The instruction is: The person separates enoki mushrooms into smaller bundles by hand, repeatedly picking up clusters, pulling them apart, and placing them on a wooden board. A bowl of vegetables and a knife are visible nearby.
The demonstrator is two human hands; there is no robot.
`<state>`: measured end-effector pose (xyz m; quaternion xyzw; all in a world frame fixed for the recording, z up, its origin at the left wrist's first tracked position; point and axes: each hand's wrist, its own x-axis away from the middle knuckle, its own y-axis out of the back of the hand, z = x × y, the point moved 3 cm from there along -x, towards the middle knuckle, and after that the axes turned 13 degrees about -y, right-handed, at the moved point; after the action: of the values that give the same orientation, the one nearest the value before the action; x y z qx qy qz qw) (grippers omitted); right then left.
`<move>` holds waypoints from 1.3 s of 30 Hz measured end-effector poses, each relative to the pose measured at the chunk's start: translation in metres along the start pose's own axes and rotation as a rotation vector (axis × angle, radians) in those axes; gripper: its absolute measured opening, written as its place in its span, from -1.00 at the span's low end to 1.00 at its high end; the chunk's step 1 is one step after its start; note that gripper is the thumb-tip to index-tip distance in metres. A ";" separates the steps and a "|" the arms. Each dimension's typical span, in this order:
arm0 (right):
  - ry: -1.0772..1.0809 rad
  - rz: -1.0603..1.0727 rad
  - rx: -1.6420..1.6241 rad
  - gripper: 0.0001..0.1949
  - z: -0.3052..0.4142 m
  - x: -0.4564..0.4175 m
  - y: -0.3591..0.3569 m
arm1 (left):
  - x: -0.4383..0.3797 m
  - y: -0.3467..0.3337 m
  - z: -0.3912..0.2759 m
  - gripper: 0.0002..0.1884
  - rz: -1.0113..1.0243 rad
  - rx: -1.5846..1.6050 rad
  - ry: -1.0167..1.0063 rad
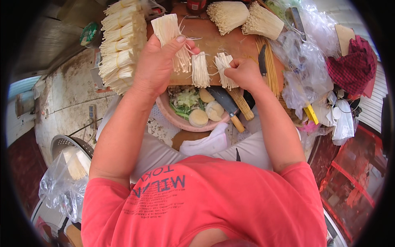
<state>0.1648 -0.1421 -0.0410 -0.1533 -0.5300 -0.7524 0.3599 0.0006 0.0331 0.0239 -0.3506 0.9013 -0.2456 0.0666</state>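
Observation:
My left hand (166,55) grips a thick bunch of enoki mushrooms (168,29) above the wooden board (203,34), caps pointing down towards me and some loose strands sticking out. My right hand (245,72) has its fingers curled against the right side of a small enoki bundle (225,69) at the board's near edge; its fingertips are partly hidden. Between the hands lies another small enoki bundle (200,70). Banded enoki bundles (118,43) are stacked along the board's left side. Two large enoki clumps, a left one (227,15) and a right one (262,21), rest at the far end.
Below the board, a pink basin (166,114) holds trimmings and cut root ends (198,118). A cleaver (226,103) lies across its rim beside a bundle of sticks (242,103). Thin skewers (271,68) and a curved dark blade (262,60) lie right, near plastic bags (308,58).

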 end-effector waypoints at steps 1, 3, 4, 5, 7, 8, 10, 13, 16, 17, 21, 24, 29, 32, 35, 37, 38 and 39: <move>-0.007 -0.005 0.013 -0.75 -0.003 -0.003 -0.004 | 0.001 -0.002 -0.001 -0.75 -0.007 0.002 0.037; -0.020 -0.015 0.037 -0.73 -0.008 -0.009 -0.011 | 0.004 -0.003 0.000 -0.75 -0.021 0.002 0.109; -0.020 -0.030 0.045 -0.74 -0.008 -0.010 -0.014 | 0.005 -0.003 0.002 -0.79 -0.017 0.014 0.146; -0.020 -0.045 0.052 -0.75 -0.007 -0.010 -0.017 | 0.007 -0.002 0.005 -0.82 -0.012 0.026 0.183; -0.020 -0.059 0.101 -0.75 -0.006 -0.013 -0.021 | 0.009 -0.002 0.011 -0.86 -0.012 0.073 0.233; -0.021 -0.059 0.141 -0.74 -0.008 -0.018 -0.024 | 0.010 -0.002 0.015 -0.87 -0.015 0.109 0.248; -0.004 -0.078 0.214 -0.72 -0.005 -0.018 -0.025 | 0.010 0.000 0.022 -0.88 -0.019 0.181 0.273; 0.053 -0.124 0.280 -0.72 0.004 -0.010 -0.014 | 0.009 0.000 0.028 -0.87 -0.027 0.273 0.285; 0.079 0.000 0.083 -0.72 0.014 0.013 0.002 | 0.006 0.000 0.029 -0.84 -0.039 0.299 0.260; 0.058 0.137 -0.108 -0.72 0.016 0.021 0.002 | 0.004 0.000 0.028 -0.84 -0.045 0.289 0.252; -0.088 0.607 -0.761 -0.69 0.029 0.052 -0.008 | 0.002 -0.006 0.025 -0.84 -0.049 0.307 0.167; -0.190 0.741 -1.050 -0.71 0.033 0.056 -0.025 | 0.006 -0.013 0.030 -0.84 0.014 0.374 0.213; -0.097 0.622 -1.220 -0.81 0.034 0.055 -0.017 | 0.011 -0.021 0.032 -0.82 0.034 0.272 0.215; -0.046 0.517 -1.190 -0.84 0.037 0.056 -0.006 | 0.011 -0.027 0.032 -0.79 0.040 0.241 0.224; 0.050 0.388 -1.104 -0.84 0.042 0.059 -0.004 | 0.013 -0.028 0.037 -0.75 -0.009 0.232 0.215; 0.111 0.318 -1.032 -0.84 0.046 0.062 -0.003 | 0.014 -0.030 0.037 -0.75 -0.046 0.203 0.204; 0.140 0.283 -0.995 -0.84 0.047 0.063 -0.003 | 0.015 -0.029 0.040 -0.75 -0.033 0.204 0.207; 0.149 0.272 -0.992 -0.83 0.046 0.063 -0.004 | 0.015 -0.029 0.041 -0.74 -0.019 0.206 0.207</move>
<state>0.1117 -0.1232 0.0128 -0.3189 -0.0578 -0.8685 0.3751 0.0187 -0.0119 0.0028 -0.3234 0.8700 -0.3720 0.0066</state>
